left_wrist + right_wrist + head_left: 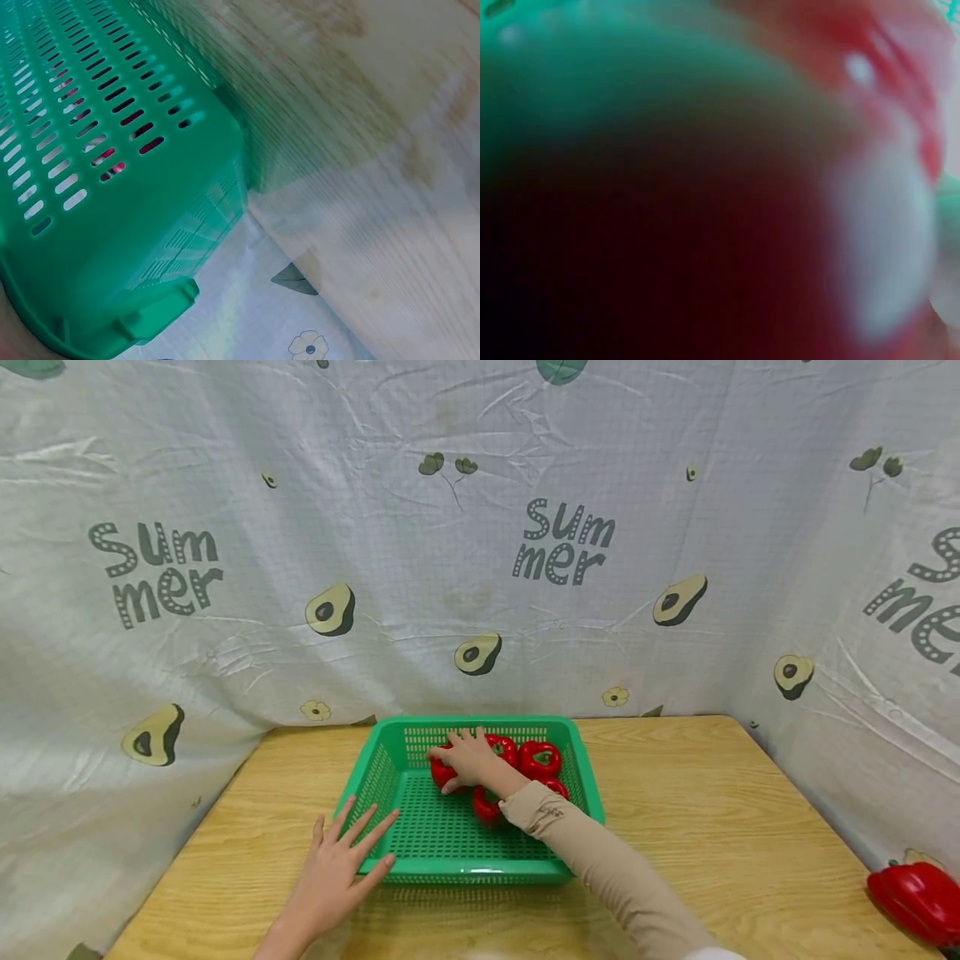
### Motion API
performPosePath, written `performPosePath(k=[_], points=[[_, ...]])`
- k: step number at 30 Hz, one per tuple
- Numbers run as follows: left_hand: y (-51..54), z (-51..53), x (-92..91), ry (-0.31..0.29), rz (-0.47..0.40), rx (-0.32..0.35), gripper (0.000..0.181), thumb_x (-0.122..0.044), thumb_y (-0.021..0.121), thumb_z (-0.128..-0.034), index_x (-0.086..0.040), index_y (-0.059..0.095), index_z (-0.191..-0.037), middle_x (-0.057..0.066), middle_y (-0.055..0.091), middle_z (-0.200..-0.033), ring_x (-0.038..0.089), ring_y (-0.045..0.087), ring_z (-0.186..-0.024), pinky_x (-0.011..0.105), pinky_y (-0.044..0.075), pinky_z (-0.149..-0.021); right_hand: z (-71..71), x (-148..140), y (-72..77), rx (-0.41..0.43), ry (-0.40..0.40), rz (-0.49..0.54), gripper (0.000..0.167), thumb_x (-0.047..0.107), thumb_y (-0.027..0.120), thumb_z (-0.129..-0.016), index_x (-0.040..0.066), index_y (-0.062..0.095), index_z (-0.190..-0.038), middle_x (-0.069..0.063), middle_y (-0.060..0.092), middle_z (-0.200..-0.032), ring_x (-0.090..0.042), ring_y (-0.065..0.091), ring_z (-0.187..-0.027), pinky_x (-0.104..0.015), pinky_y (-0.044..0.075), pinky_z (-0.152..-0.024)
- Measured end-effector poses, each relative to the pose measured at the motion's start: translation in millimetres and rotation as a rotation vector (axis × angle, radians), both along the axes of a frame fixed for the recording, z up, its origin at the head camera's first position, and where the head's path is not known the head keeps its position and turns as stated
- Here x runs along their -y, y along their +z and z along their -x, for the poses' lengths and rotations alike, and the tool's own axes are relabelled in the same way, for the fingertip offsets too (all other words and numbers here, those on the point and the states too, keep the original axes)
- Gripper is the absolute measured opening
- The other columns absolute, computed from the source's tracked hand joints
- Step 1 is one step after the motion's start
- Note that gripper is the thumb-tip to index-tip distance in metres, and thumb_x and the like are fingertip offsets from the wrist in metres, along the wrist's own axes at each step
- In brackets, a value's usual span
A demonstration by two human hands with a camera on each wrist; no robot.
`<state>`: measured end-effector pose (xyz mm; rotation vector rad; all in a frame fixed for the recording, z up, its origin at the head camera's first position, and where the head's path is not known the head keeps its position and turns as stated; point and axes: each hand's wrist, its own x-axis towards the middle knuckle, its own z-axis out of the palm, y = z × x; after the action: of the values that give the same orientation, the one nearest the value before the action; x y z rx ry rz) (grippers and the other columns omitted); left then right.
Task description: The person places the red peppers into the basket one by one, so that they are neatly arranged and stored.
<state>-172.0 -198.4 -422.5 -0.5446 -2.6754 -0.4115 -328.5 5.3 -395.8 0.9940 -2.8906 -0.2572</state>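
A green plastic basket [480, 868] with slotted walls stands on the table and holds several red bell peppers, such as one [539, 760] at its back right. Inside it, toward the back left, my right hand [471, 758] grips a red bell pepper [442, 774] from above, thumb on the near side. Another bell pepper [487, 810] lies partly under my right wrist. My left hand [333, 864] is at the basket's front left corner, fingers spread and straight over the rim. In the right wrist view, a close red pepper [900, 67] is blurred.
Another red bell pepper [917, 900] lies on the wooden table [675, 793] at the far right edge. A white printed cloth [405, 552] hangs behind and along both sides of the table. The left wrist view shows the basket's outer wall [150, 195] up close.
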Motion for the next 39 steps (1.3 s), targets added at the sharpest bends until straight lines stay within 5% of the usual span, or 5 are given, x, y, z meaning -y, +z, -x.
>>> performPosePath(k=[7, 12, 39], points=[[1.0, -0.2, -0.4, -0.007, -0.002, -0.007, 0.052, -0.038, 0.059, -0.0819, -0.031, 0.045, -0.132, 0.011, 0.051, -0.13, 0.041, 0.026, -0.13, 0.069, 0.019, -0.093, 0.3, -1.3, 4.0, 0.053, -0.024, -0.052, 0.063, 0.036, 0.066, -0.078, 0.039, 0.036, -0.132, -0.007, 0.039, -0.134, -0.025, 0.04, -0.12, -0.047, 0.032, -0.097], [1.2, -1.2, 0.3, -0.009, -0.002, -0.008, 0.052, -0.038, 0.059, -0.0818, -0.031, 0.044, -0.132, 0.011, 0.051, -0.129, 0.042, 0.027, -0.13, 0.07, 0.02, -0.092, 0.2, -3.6, 1.8, 0.068, -0.015, 0.013, 0.062, 0.031, 0.067, -0.078, 0.036, 0.037, -0.133, -0.008, 0.038, -0.135, -0.026, 0.038, -0.123, -0.051, 0.029, -0.1], [1.2, 0.3, -1.4, 0.007, 0.005, -0.007, 0.052, -0.039, 0.059, -0.082, -0.032, 0.045, -0.131, 0.01, 0.05, -0.131, 0.04, 0.027, -0.13, 0.07, 0.02, -0.092, -1.9, -12.1, 2.9, -0.014, -0.032, -0.002, 0.067, 0.046, 0.064, -0.077, 0.04, 0.032, -0.136, -0.007, 0.043, -0.126, -0.024, 0.042, -0.11, -0.042, 0.034, -0.089]])
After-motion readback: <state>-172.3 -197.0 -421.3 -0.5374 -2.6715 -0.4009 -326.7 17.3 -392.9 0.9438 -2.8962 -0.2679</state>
